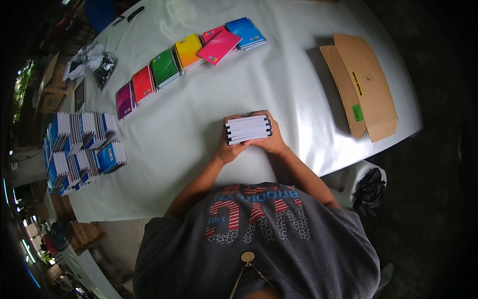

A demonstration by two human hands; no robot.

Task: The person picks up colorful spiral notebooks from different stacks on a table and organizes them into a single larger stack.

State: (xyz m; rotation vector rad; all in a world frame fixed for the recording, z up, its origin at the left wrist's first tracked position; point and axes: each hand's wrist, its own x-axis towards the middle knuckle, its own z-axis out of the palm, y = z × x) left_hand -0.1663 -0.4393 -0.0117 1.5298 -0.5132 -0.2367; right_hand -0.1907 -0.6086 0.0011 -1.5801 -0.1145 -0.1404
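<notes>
Between my two hands is a stack of spiral notebooks point(248, 128), its white page edges facing up and dark spiral bindings showing at both sides. My left hand point(228, 149) grips the stack's left side, and my right hand point(271, 141) wraps round its right side. Both hands are closed on it, in front of my chest over the table; whether the stack touches the tabletop I cannot tell. Beyond it runs a slanting row of notebook piles: purple point(126, 100), red point(144, 83), green point(165, 68), yellow point(188, 52) and blue point(246, 33). A pink notebook point(219, 47) lies askew on another pink one.
Several stacks of blue spiral notebooks point(79, 132) stand at the table's left edge, near crumpled plastic wrapping point(102, 65). A flattened cardboard box point(366, 87) lies on the right. A white chair point(356, 179) with a black bag point(369, 192) is beside the table point(179, 134).
</notes>
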